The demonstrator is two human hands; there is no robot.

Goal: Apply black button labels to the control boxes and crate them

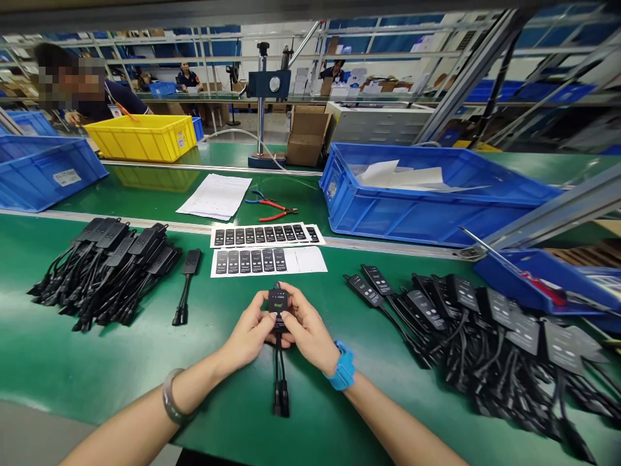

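Note:
Both my hands hold one small black controller box [278,303] over the green table, its two cables [280,382] trailing toward me. My left hand [252,331] grips its left side with the thumb on its face. My right hand [305,327], blue watch on the wrist, pinches its right side. Just beyond lie two white label sheets [268,248] with rows of black stickers. One loose controller [187,280] lies to the left, next to a pile of unlabelled black controllers [109,266]. A pile of labelled ones [490,330] lies on the right.
Red-handled pliers [272,208] and a paper stack [216,195] lie past the table's metal strip. A big blue bin [427,194] with papers stands right, a blue tray [538,278] nearer. A yellow bin [143,137] and blue bin [41,169] stand far left, near a seated person [87,87].

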